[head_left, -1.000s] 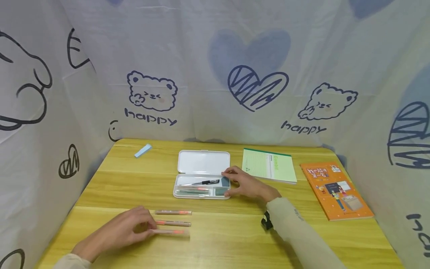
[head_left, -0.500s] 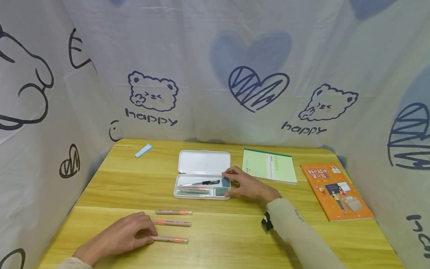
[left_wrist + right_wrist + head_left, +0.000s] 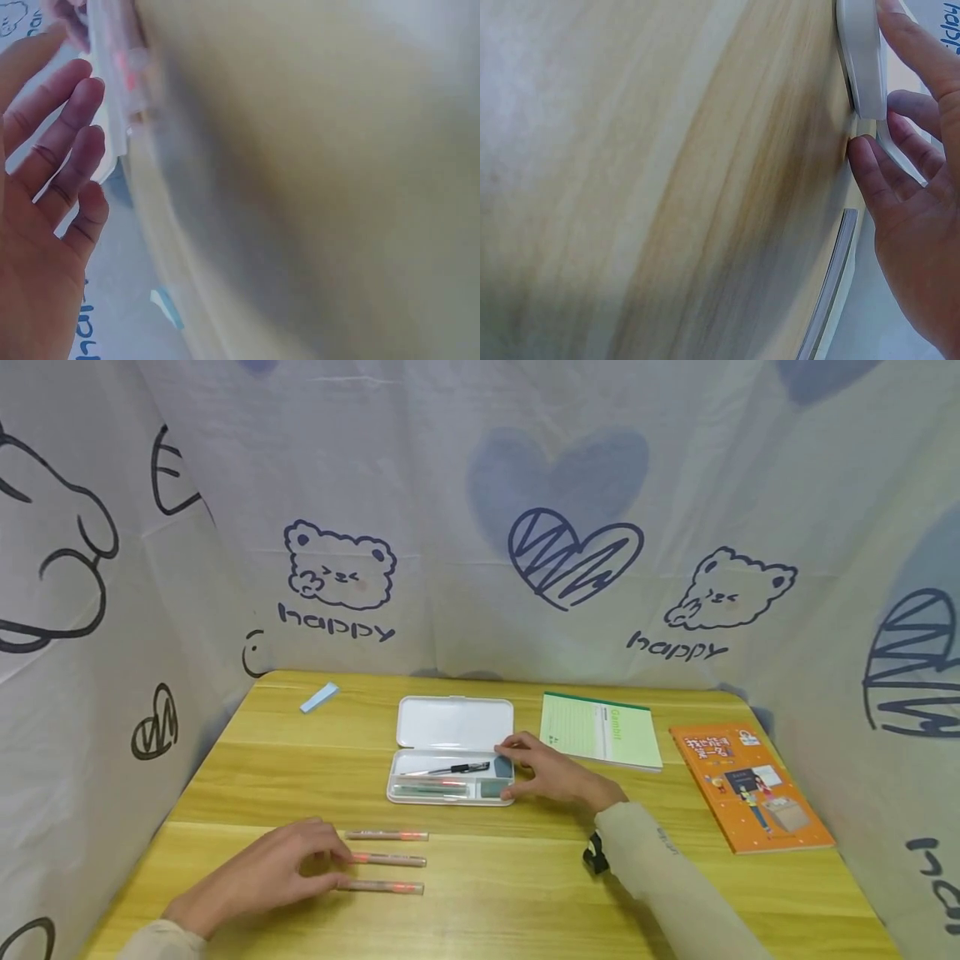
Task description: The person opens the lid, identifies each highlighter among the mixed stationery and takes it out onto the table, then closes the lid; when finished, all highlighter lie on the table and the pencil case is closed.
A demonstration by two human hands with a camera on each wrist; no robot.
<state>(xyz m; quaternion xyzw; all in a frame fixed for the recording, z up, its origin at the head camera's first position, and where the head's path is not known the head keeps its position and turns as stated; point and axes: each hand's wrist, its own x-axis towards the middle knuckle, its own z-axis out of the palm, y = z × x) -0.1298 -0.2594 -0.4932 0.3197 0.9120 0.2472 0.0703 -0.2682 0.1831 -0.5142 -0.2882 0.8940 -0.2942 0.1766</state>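
Near pen (image 3: pixel 386 887), in front of the case (image 3: pixel 420 761)

Near pen: slim, pinkish-brown, clear at one end, red mark beside it; in front of the case and slightly left. Left hand (image 3: pixel 281 868): thumb tip at the left end of the pen, fingers loosely bent; pinched or merely touched, cannot tell. Between near pen and case: middle pen (image 3: pixel 397 861), then far pen (image 3: pixel 382 835), same type, roughly parallel.

Case: white, lid (image 3: pixel 455 723) folded back. Inside: black pen (image 3: pixel 468 767) in the far compartment; greenish item (image 3: pixel 431 788) in the near one, not identifiable. Right hand (image 3: pixel 558 774): gripping the right end of the case, thumb and index finger on opposite edges.

Step in hand, by judgement: handling near pen while steadying the case. Best done with a light pinch on the barrel, clear of middle pen, laid flat against rolling; case held gently, without tipping.

Print on pens: too small to read. Right of the case and beyond: notebook (image 3: pixel 600 731), green, marked "Gambit". Farther right: book (image 3: pixel 753 789), orange, Chinese title ending "第一名". Left of the case and beyond: pale-blue strip (image 3: pixel 320 697), no legible mark. Behind the case: curtain (image 3: pixel 442 460), "happy" under two bear drawings (image 3: pixel 341 564). Right of the case, in front: sleeve (image 3: pixel 660 860), small lettering, illegible.
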